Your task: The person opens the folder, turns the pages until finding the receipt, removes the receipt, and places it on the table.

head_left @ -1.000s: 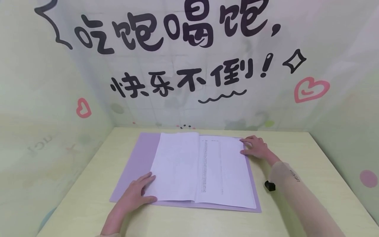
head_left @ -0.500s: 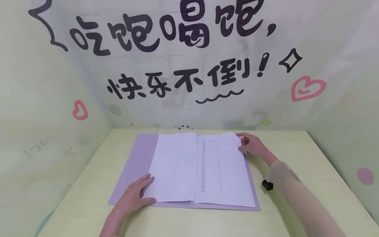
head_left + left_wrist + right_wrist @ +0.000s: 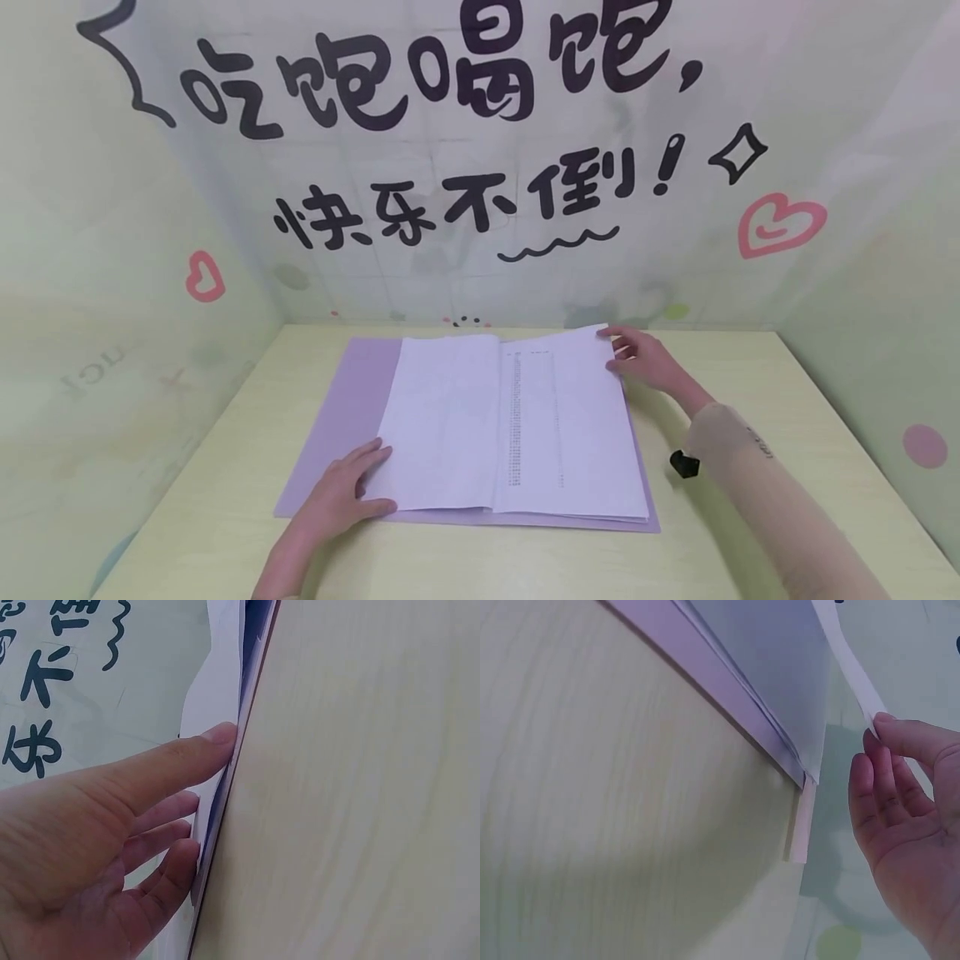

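Observation:
A purple folder lies open on the table, with white sheets inside. Its left page is blank, and the right page carries a column of small print. My left hand rests on the lower left of the blank page, fingers spread and thumb along the bottom edge. At the upper right corner, my right hand pinches the printed page between thumb and fingertip. In the right wrist view the pinched sheet is raised away from the sheets below it, while the other fingers curve loosely.
A small black object sits on the pale wooden table, right of the folder, beside my right sleeve. Printed wall coverings with black lettering stand behind and at both sides.
My right hand has gone from lying at the page's upper right edge to pinching its corner, which has risen off the sheets beneath. My left hand has stayed in place.

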A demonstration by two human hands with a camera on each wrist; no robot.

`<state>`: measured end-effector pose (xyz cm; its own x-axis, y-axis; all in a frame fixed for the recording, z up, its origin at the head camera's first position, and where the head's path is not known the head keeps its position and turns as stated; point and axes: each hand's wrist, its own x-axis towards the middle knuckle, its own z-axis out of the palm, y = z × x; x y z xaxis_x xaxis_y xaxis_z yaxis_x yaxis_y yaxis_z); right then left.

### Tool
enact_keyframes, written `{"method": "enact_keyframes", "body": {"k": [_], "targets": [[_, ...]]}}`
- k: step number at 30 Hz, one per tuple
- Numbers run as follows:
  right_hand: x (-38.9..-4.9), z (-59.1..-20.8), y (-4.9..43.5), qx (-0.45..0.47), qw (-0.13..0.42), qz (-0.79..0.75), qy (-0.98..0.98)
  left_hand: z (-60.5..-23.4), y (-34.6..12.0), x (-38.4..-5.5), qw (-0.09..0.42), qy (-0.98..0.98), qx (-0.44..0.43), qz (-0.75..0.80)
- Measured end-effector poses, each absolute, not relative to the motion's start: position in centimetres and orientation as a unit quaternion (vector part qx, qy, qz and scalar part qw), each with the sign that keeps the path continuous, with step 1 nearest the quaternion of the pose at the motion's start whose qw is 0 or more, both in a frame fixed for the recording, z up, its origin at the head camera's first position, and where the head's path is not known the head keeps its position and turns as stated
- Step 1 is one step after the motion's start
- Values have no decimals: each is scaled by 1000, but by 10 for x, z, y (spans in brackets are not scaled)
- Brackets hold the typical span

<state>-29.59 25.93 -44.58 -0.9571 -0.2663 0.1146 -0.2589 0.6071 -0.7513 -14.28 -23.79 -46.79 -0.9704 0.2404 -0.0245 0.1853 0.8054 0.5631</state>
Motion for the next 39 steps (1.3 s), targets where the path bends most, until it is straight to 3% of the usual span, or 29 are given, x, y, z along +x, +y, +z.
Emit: {"method": "enact_keyframes", "body": {"k": [24,39], "targets": [[-314,-374,244,-212,74,-453,863,-466,-237,-141,47,949,104,295],[-326,-352,196,-251,8,-449,857,-466,-238,-140,38,952,112,283]]}}
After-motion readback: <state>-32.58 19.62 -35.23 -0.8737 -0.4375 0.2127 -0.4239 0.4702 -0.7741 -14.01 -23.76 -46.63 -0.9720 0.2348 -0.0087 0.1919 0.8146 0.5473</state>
